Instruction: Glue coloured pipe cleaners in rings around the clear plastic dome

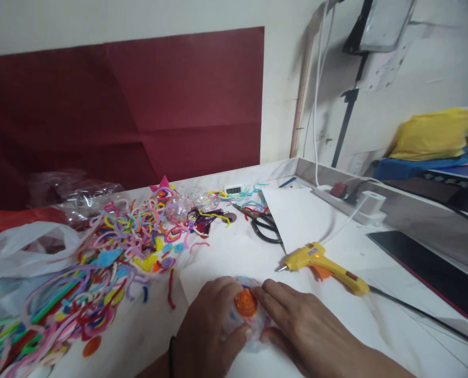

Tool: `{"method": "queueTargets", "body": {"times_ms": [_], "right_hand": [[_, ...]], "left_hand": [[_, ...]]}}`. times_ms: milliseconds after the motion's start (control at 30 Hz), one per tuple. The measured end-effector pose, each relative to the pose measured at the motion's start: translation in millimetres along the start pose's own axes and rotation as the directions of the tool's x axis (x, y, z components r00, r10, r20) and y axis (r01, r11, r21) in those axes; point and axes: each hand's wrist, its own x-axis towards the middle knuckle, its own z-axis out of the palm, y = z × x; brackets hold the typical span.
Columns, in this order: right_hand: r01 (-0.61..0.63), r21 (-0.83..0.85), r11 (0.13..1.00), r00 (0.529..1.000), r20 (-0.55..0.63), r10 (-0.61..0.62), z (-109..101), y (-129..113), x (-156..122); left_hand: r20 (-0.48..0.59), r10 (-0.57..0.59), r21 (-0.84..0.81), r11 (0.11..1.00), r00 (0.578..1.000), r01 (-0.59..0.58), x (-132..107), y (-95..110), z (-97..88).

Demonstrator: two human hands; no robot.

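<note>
At the white marbled table (139,336), the left hand (208,323) and right hand (305,315) grasp opposite sides of a translucent round ball (255,326), presumably steadying it.

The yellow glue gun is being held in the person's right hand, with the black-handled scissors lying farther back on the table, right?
Not quite: the head view shows the yellow glue gun lying unheld beyond the right hand. That hand is instead on the translucent round piece, with the left hand. The black-handled scissors do lie farther back on the table.
</note>
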Motion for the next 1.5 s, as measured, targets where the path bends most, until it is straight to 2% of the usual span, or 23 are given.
{"method": "queueTargets", "body": {"times_ms": [200,367,500,633,700,867,967,1267,1400,1500], "right_hand": [[0.028,0.068,0.997,0.998,0.061,-0.033,-7.2,8.2,1.0],[0.023,0.005,1.000,0.999,-0.025,-0.023,-5.6,5.0,-1.0],[0.033,-0.086,0.996,0.990,-0.132,-0.044,-8.4,-2.4,2.1],[0.022,-0.127,0.992,0.988,-0.148,-0.041,-8.9,-5.4,5.0],[0.003,-0.083,0.997,0.990,-0.139,-0.015,-7.8,-6.1,4.8],[-0.149,0.143,0.978,0.987,-0.042,0.157,-7.1,-8.4,2.1],[-0.190,0.186,0.964,0.979,-0.041,0.201,-6.0,-6.9,-1.8],[-0.123,0.147,0.981,0.968,-0.199,0.151,9.5,-5.0,-9.4],[-0.071,0.002,0.997,0.957,-0.282,0.069,18.4,-8.3,-11.2],[-0.097,-0.091,0.991,0.953,-0.297,0.066,21.8,-11.8,-11.4]], "left_hand": [[-0.009,0.078,0.094,0.993,0.997,-0.077,-5.5,1.7,-2.9],[-0.011,0.106,0.083,0.991,0.994,-0.105,-4.9,-3.6,-3.7],[-0.014,0.180,0.205,0.963,0.984,-0.173,-3.7,-7.0,-2.6],[-0.009,0.295,0.254,0.925,0.955,-0.283,3.5,-7.6,-5.4],[-0.006,0.343,0.235,0.913,0.939,-0.332,8.1,-7.1,-7.6],[-0.011,0.338,0.185,0.926,0.941,-0.330,14.9,-7.1,-10.9],[-0.011,0.340,0.170,0.927,0.940,-0.334,15.8,-7.7,-11.0],[0.012,0.362,0.225,0.907,0.932,-0.355,17.5,-8.4,-10.3],[-0.017,0.366,0.221,0.909,0.931,-0.353,16.5,-8.6,-7.3],[-0.017,0.359,0.207,0.915,0.933,-0.348,14.7,-10.0,-5.3]]}}
